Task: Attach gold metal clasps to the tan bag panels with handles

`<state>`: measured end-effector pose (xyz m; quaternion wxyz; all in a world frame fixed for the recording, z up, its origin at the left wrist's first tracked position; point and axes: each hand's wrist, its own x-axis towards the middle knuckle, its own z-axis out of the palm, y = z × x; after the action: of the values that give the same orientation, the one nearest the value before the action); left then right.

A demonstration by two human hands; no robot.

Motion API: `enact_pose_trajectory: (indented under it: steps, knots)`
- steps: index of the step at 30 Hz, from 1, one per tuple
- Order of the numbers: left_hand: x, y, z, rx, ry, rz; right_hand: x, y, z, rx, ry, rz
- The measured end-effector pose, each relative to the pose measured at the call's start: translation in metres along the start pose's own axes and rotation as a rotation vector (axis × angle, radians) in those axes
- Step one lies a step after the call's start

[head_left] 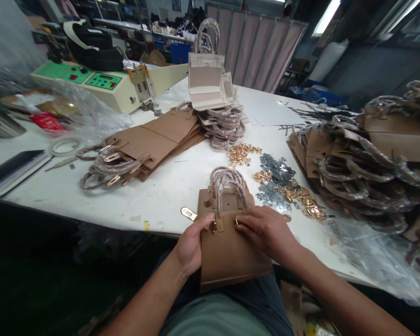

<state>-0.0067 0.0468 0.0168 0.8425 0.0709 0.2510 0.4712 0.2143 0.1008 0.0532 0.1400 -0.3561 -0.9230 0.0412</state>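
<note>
A brown leather bag panel (231, 254) with plastic-wrapped handles (227, 179) lies tilted over the table's front edge and my lap. My left hand (192, 242) grips its left side, the thumb on the front near a gold fitting (214, 227). At the right part of the panel, my right hand (266, 228) has its fingers closed at a small gold piece (236, 221). A strap end with a gold plate (188, 213) sticks out to the left of the panel. The palm side of my right hand is hidden.
Gold fittings (243, 153) and grey metal plates (278, 170) lie in piles beyond the bag on the white table (154, 198). Brown panels (157, 135) are stacked at left, more bags (350, 163) at right. A cream machine (122, 95), tape roll (65, 146) and notebook (16, 170) stand left.
</note>
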Motion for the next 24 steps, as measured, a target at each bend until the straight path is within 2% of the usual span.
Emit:
enact_pose_trajectory:
  steps: [7,17,24]
  knots:
    - [0.000,0.002,0.003,0.005,0.006,0.000,0.011,0.004,-0.008,-0.032,-0.133,-0.079]
    - [0.003,0.002,0.000,0.038,0.028,0.019,0.020,0.014,-0.005,0.028,-0.171,-0.063]
    - [0.004,0.001,0.002,0.017,0.039,0.023,0.019,0.010,-0.004,-0.015,-0.185,-0.067]
